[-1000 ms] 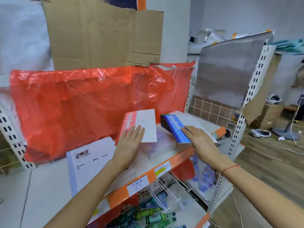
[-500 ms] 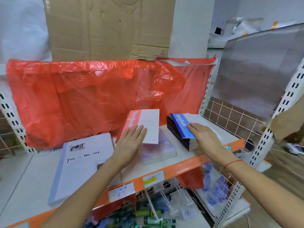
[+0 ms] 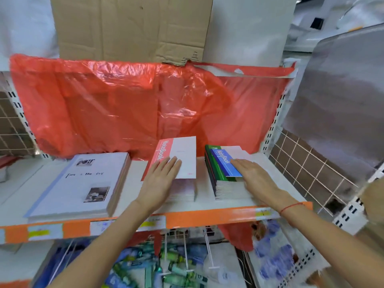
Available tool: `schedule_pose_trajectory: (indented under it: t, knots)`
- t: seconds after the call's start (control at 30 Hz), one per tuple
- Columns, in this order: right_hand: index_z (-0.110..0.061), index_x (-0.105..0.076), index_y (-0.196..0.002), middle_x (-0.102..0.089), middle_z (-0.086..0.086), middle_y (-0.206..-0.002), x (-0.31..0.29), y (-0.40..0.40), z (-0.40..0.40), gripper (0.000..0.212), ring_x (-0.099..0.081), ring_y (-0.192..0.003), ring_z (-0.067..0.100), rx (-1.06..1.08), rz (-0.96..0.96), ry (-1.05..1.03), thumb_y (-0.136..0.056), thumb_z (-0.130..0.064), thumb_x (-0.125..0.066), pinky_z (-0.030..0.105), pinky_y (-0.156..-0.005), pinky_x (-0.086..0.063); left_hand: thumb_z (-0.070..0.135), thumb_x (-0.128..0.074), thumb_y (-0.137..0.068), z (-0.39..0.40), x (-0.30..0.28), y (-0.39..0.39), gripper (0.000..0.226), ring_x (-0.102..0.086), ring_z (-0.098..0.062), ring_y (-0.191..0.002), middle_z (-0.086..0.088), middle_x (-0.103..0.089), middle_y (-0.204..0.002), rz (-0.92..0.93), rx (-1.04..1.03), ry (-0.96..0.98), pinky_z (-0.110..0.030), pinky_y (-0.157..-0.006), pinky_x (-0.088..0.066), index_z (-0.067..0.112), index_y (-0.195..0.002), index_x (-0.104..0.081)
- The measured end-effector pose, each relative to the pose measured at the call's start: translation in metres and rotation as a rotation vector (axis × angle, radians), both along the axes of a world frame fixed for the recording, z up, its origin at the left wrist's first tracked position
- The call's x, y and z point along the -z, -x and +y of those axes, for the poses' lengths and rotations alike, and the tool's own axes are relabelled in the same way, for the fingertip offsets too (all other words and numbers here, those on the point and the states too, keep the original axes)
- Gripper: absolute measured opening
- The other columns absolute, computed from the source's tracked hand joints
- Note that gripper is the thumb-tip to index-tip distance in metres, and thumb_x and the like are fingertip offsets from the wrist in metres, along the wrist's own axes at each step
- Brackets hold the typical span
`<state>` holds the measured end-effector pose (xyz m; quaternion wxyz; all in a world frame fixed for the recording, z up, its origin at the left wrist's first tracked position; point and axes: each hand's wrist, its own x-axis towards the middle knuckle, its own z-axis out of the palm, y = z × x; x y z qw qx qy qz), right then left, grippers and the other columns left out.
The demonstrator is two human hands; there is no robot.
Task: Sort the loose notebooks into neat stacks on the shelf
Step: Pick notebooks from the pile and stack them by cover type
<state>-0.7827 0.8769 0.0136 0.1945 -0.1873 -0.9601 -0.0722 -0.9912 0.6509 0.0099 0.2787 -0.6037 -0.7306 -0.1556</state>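
On the white shelf (image 3: 207, 206) with an orange front edge lie three piles. A red-and-white notebook (image 3: 180, 154) tops the middle pile, and my left hand (image 3: 161, 179) rests flat on it with straight fingers. To the right, a blue notebook (image 3: 225, 163) lies on a stack of dark and green notebooks (image 3: 220, 183); my right hand (image 3: 254, 176) presses flat on its right side. A big white book stack (image 3: 83, 183) with black print sits at the left.
A red plastic sheet (image 3: 135, 104) hangs behind the shelf, with cardboard (image 3: 133, 28) above it. A wire grid panel (image 3: 311, 173) closes the right side. Below the shelf, packaged goods (image 3: 166, 267) hang on pegs.
The view swung to face the shelf squarely. Both hands stay flat on their notebooks; the blue notebook now lies straighter on its stack.
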Motion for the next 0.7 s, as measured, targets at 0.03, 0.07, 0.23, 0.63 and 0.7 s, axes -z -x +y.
schedule_pose_trajectory:
  t: [0.03,0.07,0.23,0.63,0.7]
  knots:
    - [0.002,-0.056,-0.126,-0.06,0.023,-0.122,0.003,0.0,0.002,0.079,-0.06,-0.109,0.037,-0.022,0.009,0.046,-0.05,0.026,-0.056,0.051,-0.086,-0.052,-0.001,-0.028,-0.067,0.0,0.0,-0.003,0.061,-0.063,-0.038,-0.106,-0.021,-0.062,-0.121,-0.005,-0.015,0.014,-0.05,-0.087,-0.052,0.004,-0.126,-0.042]
    - [0.0,-0.052,-0.131,-0.056,0.022,-0.129,0.005,0.0,0.003,0.077,-0.055,-0.118,0.036,-0.043,0.015,0.09,-0.058,0.025,-0.052,0.05,-0.096,-0.047,-0.002,-0.028,-0.067,0.001,0.001,-0.005,0.061,-0.063,-0.038,-0.106,-0.021,-0.062,-0.12,-0.002,-0.031,0.025,-0.051,-0.086,-0.052,0.004,-0.126,-0.042]
    - [-0.011,-0.031,-0.146,-0.03,0.006,-0.153,0.004,0.001,0.004,0.062,-0.025,-0.142,0.017,-0.062,-0.13,0.318,-0.089,-0.022,-0.054,0.03,-0.117,-0.017,-0.001,-0.027,-0.068,0.003,0.001,-0.007,0.059,-0.064,-0.038,-0.104,-0.02,-0.064,-0.118,-0.016,-0.094,0.046,-0.051,-0.086,-0.051,0.005,-0.125,-0.043]
    - [-0.036,-0.015,-0.15,-0.008,-0.006,-0.159,0.012,-0.005,0.009,0.108,0.002,-0.145,0.006,-0.087,-0.24,0.442,-0.061,-0.095,-0.002,0.039,-0.119,0.001,-0.004,-0.031,-0.069,0.017,-0.002,-0.007,0.057,-0.065,-0.039,-0.1,-0.021,-0.065,-0.114,0.002,-0.118,0.001,-0.051,-0.082,-0.052,-0.003,-0.115,-0.063]
    - [-0.036,-0.015,-0.15,-0.009,-0.006,-0.159,0.013,-0.004,0.013,0.108,0.001,-0.145,0.007,-0.099,-0.242,0.447,-0.061,-0.095,-0.001,0.041,-0.119,0.0,-0.003,-0.028,-0.068,0.02,-0.004,-0.007,0.059,-0.066,-0.038,-0.099,-0.021,-0.066,-0.114,0.002,-0.133,0.001,-0.049,-0.082,-0.053,-0.003,-0.115,-0.064]
